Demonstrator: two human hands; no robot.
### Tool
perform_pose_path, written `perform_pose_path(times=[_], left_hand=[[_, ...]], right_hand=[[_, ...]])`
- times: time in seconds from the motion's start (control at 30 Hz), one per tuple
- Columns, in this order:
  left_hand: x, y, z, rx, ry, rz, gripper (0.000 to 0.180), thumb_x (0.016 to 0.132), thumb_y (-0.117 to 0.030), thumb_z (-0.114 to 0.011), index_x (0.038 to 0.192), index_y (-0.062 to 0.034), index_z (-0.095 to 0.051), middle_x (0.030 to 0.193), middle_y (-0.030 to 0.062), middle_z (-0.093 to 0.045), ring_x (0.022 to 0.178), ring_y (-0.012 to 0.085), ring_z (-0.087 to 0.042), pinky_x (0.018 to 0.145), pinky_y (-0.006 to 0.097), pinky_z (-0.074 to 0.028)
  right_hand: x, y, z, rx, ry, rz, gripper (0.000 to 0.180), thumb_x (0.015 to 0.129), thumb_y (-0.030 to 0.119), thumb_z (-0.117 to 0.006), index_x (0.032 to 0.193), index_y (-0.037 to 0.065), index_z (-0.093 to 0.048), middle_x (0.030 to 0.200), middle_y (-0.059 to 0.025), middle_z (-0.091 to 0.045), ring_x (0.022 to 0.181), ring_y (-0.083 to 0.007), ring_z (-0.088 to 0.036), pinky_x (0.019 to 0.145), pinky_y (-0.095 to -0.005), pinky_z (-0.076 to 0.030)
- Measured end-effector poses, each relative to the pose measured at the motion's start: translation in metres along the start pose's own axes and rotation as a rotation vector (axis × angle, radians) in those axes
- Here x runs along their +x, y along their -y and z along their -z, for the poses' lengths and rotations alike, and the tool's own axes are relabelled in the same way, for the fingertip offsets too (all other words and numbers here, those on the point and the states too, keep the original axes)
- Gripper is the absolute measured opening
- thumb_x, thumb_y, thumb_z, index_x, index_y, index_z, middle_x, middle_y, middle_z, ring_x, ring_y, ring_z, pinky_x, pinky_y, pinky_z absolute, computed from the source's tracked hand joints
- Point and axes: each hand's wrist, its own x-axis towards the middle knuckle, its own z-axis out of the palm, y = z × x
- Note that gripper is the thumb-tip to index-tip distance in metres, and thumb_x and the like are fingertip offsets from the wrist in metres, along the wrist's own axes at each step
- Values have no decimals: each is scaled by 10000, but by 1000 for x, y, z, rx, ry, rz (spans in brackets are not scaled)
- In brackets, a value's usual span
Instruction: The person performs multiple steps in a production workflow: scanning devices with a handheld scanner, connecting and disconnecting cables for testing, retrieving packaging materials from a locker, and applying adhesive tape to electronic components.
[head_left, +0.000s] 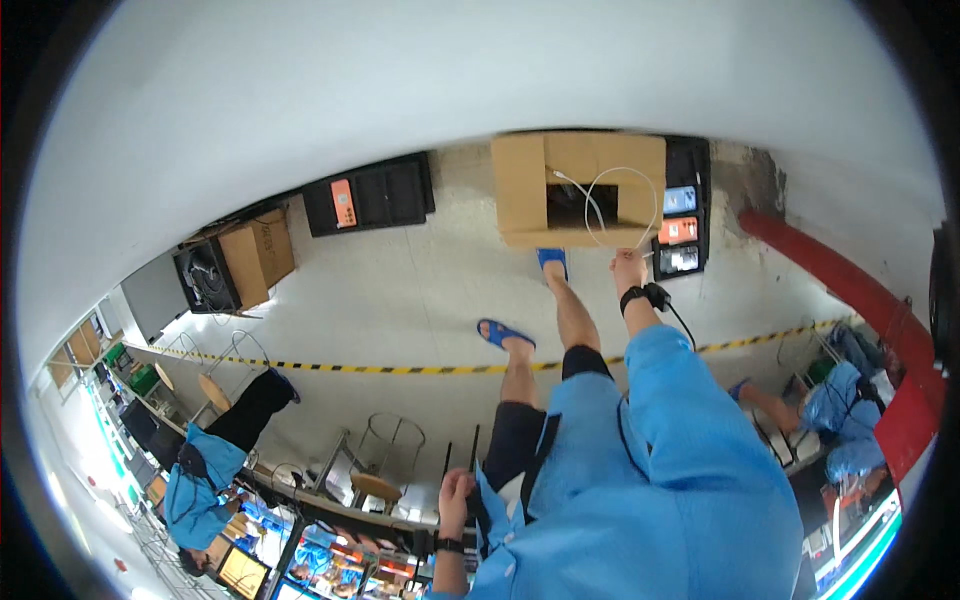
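I am bent over, looking down at my own blue smock (660,470), bare legs and blue sandals (503,333). My right hand (628,268), with a black wrist strap, reaches down to the near edge of an open cardboard box (520,185) on the floor. A thin white cable (622,172) loops out of the box opening and ends at this hand's fingers, which look closed on it. My left hand (455,490), also wearing a dark wristband, hangs beside my smock hem with curled fingers and nothing visible in it.
Black crates (385,195) and coloured bins (680,230) stand along the white wall. A yellow-black tape line (400,369) crosses the floor. A red pipe (840,280) runs at right. Round stools (378,487), workbenches and other people in blue smocks (205,470) are nearby.
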Motion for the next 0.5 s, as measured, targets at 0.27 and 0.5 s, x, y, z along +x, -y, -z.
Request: perform_pose_path(times=[0.27, 0.5], left_hand=[[14, -26, -2, -58, 33, -112, 249, 973, -230, -505, 1156, -63, -535, 1007, 50, -642, 878, 123, -593, 782, 251, -453], [15, -14, -3, -62, 5, -124, 229, 967, -214, -513, 1128, -56, -553, 1005, 57, -649, 896, 126, -599, 809, 270, -465]], right_hand=[[-20, 7, 25, -11, 21, -90, 167, 868, 117, -573, 992, 5, -580, 802, -97, -634, 648, -182, -631, 587, -287, -530], [-9, 71, -32, 106, 266, 94, 511, 825, 95, -592, 1311, 36, -443, 707, -54, -570, 621, -150, -554, 559, -275, -452]])
